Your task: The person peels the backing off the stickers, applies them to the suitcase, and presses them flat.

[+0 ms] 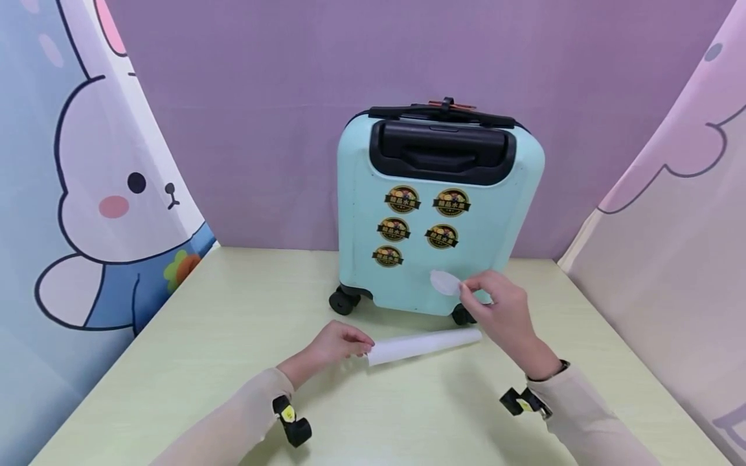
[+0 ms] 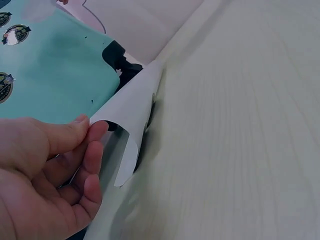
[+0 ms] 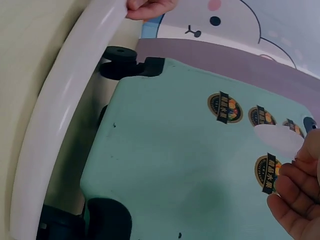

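Observation:
A mint-green suitcase (image 1: pixel 501 200) stands upright, its face dotted with several round black-and-gold stickers (image 1: pixel 402 199) in two columns. My right hand (image 1: pixel 506 310) pinches one pale, oval sticker (image 1: pixel 445 283) by its edge, thumb against fingertip, in front of the lower part of the suitcase. The right wrist view shows this sticker's plain whitish side (image 3: pixel 275 136). Between thumb and index finger, my left hand (image 1: pixel 333 346) holds the near end of a curled white paper sheet (image 1: pixel 422 345). In the left wrist view the sheet (image 2: pixel 127 102) arches over the table, its underside mostly hidden.
Black wheels (image 1: pixel 344 301) carry the suitcase on the pale wooden table (image 1: pixel 262 304). Its black handle recess (image 1: pixel 443 152) is at the top. A purple cloth (image 1: pixel 250 129) hangs behind, with cartoon-printed curtains (image 1: pixel 116 181) at both sides.

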The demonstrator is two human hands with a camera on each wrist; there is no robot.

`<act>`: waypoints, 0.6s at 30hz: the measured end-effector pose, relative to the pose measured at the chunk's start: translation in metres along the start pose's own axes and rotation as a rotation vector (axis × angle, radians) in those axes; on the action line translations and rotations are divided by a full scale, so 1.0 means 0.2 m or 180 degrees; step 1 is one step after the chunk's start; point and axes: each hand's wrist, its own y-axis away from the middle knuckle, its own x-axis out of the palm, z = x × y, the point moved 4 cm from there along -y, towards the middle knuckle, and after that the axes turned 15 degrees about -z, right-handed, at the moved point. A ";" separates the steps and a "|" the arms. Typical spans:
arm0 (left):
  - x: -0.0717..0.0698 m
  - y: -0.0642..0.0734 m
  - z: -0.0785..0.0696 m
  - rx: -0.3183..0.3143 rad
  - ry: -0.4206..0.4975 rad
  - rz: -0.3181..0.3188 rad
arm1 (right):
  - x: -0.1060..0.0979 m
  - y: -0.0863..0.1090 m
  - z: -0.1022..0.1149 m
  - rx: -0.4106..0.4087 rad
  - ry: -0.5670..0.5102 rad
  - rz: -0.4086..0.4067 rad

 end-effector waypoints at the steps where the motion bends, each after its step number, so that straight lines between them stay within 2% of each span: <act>1: 0.00 0.00 0.00 -0.0014 0.0023 0.0018 | 0.01 0.00 0.00 -0.0075 0.0000 -0.0015; 8: 0.01 0.01 0.01 -0.0126 0.0105 0.0068 | 0.04 0.04 0.01 -0.0605 0.0036 -0.0087; 14: 0.00 0.01 0.00 -0.0260 0.0032 0.0033 | 0.07 0.07 0.03 -0.1116 0.0026 -0.0064; 18: 0.00 0.01 0.00 -0.0301 0.0006 0.0028 | 0.08 0.08 0.05 -0.1360 -0.0086 -0.0069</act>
